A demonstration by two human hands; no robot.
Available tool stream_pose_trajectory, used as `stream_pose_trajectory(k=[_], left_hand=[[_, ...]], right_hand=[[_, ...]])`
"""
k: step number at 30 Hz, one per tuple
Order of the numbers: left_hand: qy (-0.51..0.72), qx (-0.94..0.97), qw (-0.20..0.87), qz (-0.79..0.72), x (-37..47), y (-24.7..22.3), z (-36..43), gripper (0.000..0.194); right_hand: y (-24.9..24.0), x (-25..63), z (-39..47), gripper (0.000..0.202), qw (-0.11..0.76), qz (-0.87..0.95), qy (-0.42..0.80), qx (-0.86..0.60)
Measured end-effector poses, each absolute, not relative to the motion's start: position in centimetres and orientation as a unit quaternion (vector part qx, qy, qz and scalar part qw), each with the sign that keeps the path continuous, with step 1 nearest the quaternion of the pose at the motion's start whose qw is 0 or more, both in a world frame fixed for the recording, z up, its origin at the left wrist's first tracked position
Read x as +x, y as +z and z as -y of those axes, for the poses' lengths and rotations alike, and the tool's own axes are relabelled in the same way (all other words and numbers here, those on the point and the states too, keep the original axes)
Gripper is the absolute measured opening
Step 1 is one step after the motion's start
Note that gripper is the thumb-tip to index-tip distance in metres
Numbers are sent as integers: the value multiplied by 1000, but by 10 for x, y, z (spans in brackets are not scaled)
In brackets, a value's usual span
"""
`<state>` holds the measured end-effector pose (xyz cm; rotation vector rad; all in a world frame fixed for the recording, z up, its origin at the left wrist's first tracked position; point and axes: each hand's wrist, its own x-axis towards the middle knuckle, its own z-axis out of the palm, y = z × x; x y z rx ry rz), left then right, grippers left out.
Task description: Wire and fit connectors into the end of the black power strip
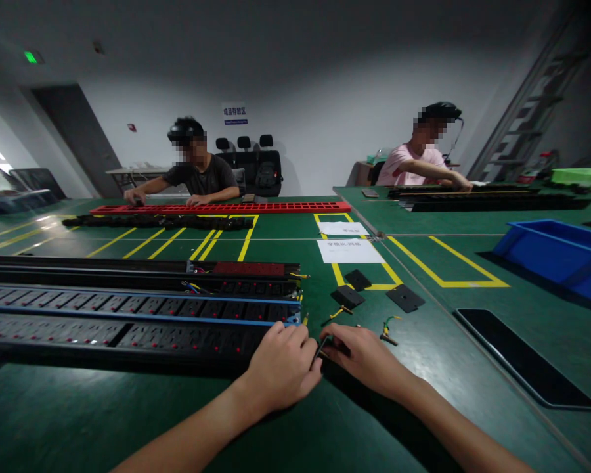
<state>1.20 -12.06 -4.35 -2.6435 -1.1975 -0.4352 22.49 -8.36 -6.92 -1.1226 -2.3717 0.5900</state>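
Both my hands meet at the right end of a long black power strip [128, 328] with blue rails that lies on the green table [128, 414]. My left hand [282, 368] is curled at the strip's end, fingers closed. My right hand [362, 358] pinches a small dark part with a wire [324, 343] between the two hands. Which hand bears the part is hard to tell. Short yellow-green wires [388, 323] lie just beyond my right hand.
Three black square end plates [404, 297] lie near white paper sheets [349, 251]. A blue bin [561, 253] stands at right, a black flat panel [522, 358] at the near right. Two other people work across the tables, one behind a red strip [221, 208].
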Motion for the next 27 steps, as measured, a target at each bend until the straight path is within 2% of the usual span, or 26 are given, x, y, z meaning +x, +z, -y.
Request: stream_pose_trajectory(k=[27], left_hand=[[-137,-899,111,400,13,-41,121,13]], right_hand=[[-75,223,82,10,232,857,216,-406]])
